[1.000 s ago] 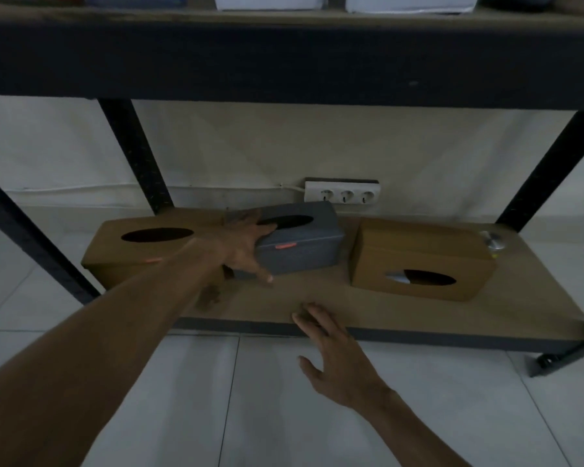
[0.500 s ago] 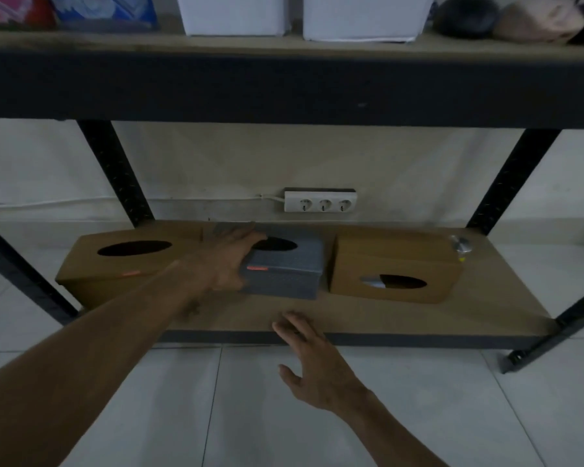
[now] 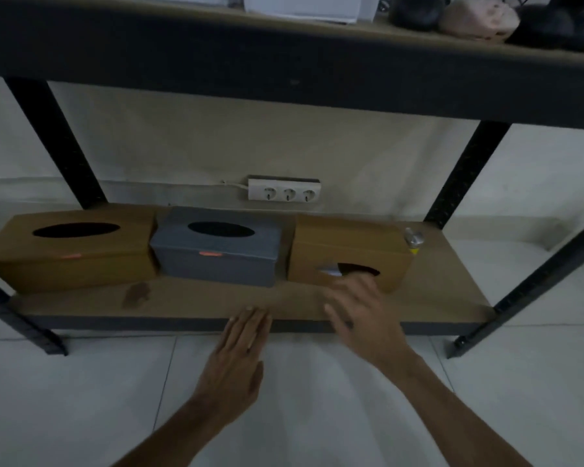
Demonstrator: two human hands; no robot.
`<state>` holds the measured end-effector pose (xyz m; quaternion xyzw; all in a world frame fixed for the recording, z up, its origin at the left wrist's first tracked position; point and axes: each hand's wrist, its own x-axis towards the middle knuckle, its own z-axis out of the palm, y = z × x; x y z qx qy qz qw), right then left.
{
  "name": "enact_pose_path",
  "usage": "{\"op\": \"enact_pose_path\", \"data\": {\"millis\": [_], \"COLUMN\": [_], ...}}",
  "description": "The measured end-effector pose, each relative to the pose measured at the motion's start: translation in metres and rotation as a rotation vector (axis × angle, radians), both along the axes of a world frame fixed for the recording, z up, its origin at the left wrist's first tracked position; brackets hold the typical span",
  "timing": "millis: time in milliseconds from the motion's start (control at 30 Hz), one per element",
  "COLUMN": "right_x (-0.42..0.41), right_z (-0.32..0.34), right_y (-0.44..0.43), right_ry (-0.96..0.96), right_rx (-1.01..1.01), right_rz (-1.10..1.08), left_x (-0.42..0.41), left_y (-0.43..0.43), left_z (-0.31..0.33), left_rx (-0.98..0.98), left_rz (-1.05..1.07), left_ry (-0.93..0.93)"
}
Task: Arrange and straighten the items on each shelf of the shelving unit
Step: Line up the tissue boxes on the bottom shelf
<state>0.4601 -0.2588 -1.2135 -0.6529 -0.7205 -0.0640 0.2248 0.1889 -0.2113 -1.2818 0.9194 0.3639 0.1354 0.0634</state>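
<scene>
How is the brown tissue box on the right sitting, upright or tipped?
Tipped onto its side: the right brown tissue box shows its oval slot on the front face, not on top.

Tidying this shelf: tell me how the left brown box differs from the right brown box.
The left brown box opens upward; the right brown box opens forward. The left brown box shows an orange tag; the right brown box shows none. Both are brown and rectangular.

Sat rowed along the shelf's [image 3: 216, 303] back edge: left tan box [image 3: 71, 256] and grey box [image 3: 216, 254] upright, right tan box [image 3: 346, 242] tipped frontward.
</scene>
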Motion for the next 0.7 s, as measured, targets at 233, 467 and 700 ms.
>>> {"op": "enact_pose_path", "data": {"millis": [233, 467, 700], "right_x": [0.049, 0.058, 0.064], "right_z": [0.036, 0.083, 0.133], "right_y": [0.049, 0.062, 0.096], "right_ry": [-0.308, -0.335, 0.024], "right_rx": [-0.052, -0.226, -0.568], "right_rz": [-0.235, -0.088, -0.008], "left_x": [0.008, 0.014, 0.015], "left_y": [-0.001, -0.005, -0.006], "left_z": [-0.002, -0.003, -0.004], "left_rx": [-0.007, -0.024, -0.027], "left_rz": [0.058, 0.069, 0.079], "left_ry": [0.022, -0.007, 0.040]}}
